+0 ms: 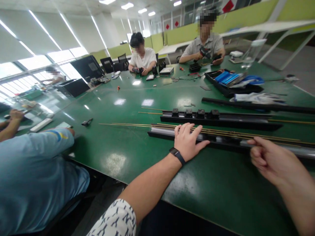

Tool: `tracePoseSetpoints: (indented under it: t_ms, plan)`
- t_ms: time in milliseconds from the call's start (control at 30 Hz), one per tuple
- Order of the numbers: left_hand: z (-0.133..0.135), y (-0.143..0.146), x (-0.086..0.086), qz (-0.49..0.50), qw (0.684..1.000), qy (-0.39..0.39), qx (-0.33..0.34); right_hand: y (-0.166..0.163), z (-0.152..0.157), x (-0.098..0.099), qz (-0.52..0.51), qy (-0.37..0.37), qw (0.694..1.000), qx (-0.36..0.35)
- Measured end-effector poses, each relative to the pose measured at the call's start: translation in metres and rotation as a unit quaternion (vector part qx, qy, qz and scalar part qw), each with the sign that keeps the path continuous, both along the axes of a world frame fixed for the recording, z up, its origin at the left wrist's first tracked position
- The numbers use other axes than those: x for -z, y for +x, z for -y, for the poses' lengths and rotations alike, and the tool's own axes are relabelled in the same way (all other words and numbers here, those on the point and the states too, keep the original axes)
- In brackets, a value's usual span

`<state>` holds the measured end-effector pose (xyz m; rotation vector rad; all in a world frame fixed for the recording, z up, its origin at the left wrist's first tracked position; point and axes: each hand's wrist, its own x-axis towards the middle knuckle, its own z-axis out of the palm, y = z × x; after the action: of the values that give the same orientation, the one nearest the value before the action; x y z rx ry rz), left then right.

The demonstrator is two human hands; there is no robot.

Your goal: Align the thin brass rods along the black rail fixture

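A long black channel [159, 131] with a silvery inner face lies across the table before me. Several thin brass-coloured rods [231, 132] run along it, some reaching past its left end. My left hand [188, 141] rests on the channel and rods with its fingers spread. Close to the channel's front side, my right hand [267, 157] has curled fingers, the index finger near the rim; whatever it may hold is hidden. Just behind lies a second black channel [246, 119] carrying several small black blocks [200, 113], with thin rods at both ends.
A black tray [213, 80] with blue packets and white gloves [258, 98] beside it sit at the right, near a long black bar [226, 103]. A black clip-like piece [87, 122] lies left on the green table [115, 164]. Co-workers sit opposite and at my left.
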<state>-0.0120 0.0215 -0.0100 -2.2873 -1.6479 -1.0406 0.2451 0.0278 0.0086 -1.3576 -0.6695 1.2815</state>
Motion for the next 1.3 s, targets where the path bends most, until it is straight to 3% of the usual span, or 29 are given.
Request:
tracePoseSetpoints:
  t_ms: [267,600,1300]
  plan:
    - [0.0,0.0,-0.001,-0.009,1.0,-0.004,-0.007,-0.007,0.007,-0.004,-0.028,-0.014,0.999,-0.042]
    - [0.001,-0.001,-0.002,-0.007,1.0,-0.005,-0.005,-0.01,0.009,-0.012,-0.032,-0.007,0.999,-0.021]
    - [0.002,-0.003,-0.001,-0.005,1.0,-0.011,0.002,-0.008,0.006,0.0,-0.024,0.024,0.999,-0.034]
